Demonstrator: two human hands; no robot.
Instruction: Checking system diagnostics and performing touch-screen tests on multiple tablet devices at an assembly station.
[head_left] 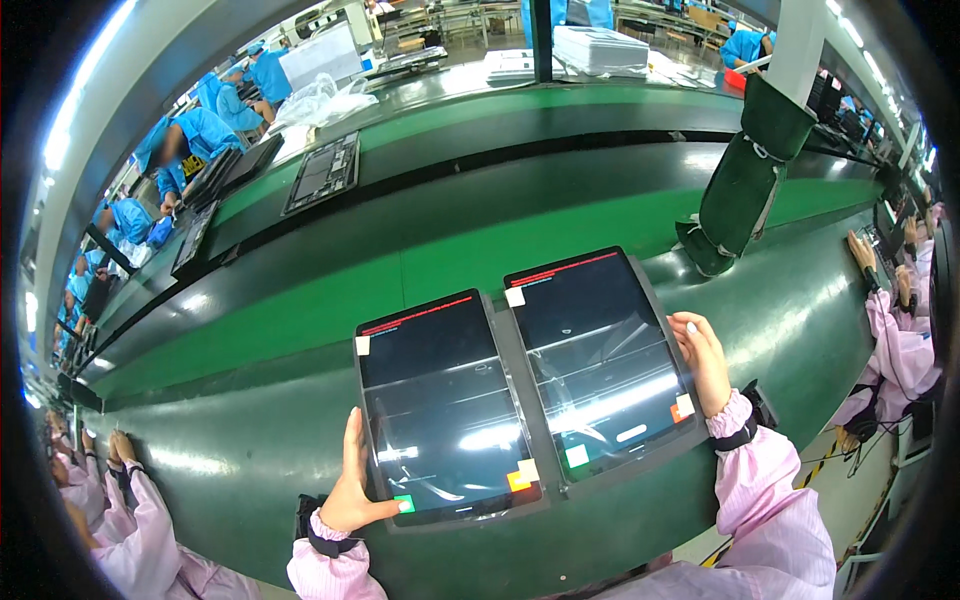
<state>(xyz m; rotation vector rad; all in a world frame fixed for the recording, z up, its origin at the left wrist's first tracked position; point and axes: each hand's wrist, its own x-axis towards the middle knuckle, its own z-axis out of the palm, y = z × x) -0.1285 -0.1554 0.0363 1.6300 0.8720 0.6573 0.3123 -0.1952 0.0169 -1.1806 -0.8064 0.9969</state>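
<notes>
- Fingers of the left hand (352, 478) lie straight and together along the left edge of the left tablet (443, 408), thumb on its lower corner by a green sticker (404, 504); fingers of the right hand (703, 360) curl loosely against the right edge of the right tablet (598, 362), gripping nothing
- Green workbench (250, 440) carries both tablets, just beside each other, dark screens up, in grey trays
- Dark green padded post (745, 175) stands behind the right tablet
- Orange sticker (518, 481) sits at the left tablet's lower right corner
</notes>
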